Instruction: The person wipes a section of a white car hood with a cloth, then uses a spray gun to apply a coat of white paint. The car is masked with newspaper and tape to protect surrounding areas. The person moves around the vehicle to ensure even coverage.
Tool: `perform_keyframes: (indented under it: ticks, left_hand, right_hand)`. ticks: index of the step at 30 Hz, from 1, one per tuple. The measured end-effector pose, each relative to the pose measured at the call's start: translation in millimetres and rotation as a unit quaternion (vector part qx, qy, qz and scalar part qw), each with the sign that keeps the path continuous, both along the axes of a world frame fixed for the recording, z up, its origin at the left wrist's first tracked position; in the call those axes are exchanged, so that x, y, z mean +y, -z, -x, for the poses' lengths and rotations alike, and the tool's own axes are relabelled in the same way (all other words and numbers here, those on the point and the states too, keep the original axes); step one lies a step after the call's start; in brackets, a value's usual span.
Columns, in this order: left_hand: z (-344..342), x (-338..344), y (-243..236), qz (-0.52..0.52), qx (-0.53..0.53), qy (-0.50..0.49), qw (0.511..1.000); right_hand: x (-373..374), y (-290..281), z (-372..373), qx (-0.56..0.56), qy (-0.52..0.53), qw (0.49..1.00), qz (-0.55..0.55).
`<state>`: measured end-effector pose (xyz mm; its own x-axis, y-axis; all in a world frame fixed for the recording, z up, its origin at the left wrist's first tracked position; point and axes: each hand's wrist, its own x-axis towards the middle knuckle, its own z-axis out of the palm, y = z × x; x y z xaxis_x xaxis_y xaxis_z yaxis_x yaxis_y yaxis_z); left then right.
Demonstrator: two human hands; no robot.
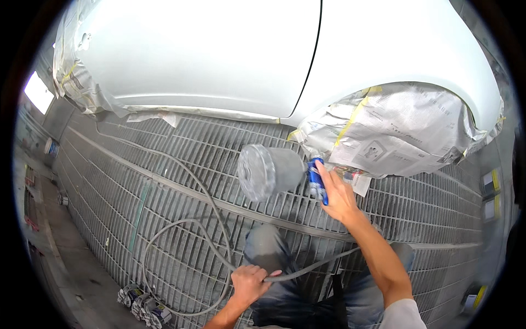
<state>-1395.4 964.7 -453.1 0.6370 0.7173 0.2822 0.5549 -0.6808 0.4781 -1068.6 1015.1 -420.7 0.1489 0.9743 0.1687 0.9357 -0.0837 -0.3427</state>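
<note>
Right hand (337,194) is wrapped tight around the blue grip of the spray gun (316,180), arm stretched forward. The gun's grey paint cup (268,171) sticks out to the left of that hand, lid end facing us. We can't see the nozzle; it's hidden behind the hand and cup.

Left hand (249,282) is low and close to our body, fingers curled shut around the grey air hose (181,230). From that hand the hose runs right, under the right forearm, and also loops out left across the metal floor grating (164,164).

Just beyond the right hand: the silver-white car body (219,55), with a door seam running down above the cup. Up and right of the right hand, the wheel arch is covered by masking paper (400,131) held with yellow tape.

Our knees in grey trousers (268,247) sit between the two hands. Down and left of the left hand, a small cluster of cans (143,307) lies on the floor.
</note>
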Motion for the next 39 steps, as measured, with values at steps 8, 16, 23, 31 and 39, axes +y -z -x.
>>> perform_keyframes:
  ticks: [8, 16, 23, 31, 39]
  left_hand:
    - [34.3, 3.4, -12.8, -0.025, -0.012, -0.068, 0.997]
    - [52.2, 12.4, -16.3, -0.034, -0.024, -0.104, 0.994]
    - [45.4, 25.9, -21.8, -0.039, -0.017, -0.069, 0.997]
    - [35.5, 40.9, -28.1, -0.032, -0.030, -0.040, 0.998]
    - [28.5, 44.4, -34.6, -0.036, -0.008, -0.063, 0.997]
  right_hand:
    - [91.0, 65.6, 33.3, 0.016, 0.020, 0.991, 0.128]
    - [122.8, 73.7, 49.8, 0.025, 0.026, 0.990, 0.137]
    - [68.2, -11.0, 64.6, -0.003, 0.037, 0.999, 0.034]
    - [25.7, -129.7, 60.1, -0.071, 0.054, 0.995, -0.036]
    - [-4.6, -150.9, 47.0, -0.087, 0.053, 0.973, -0.208]
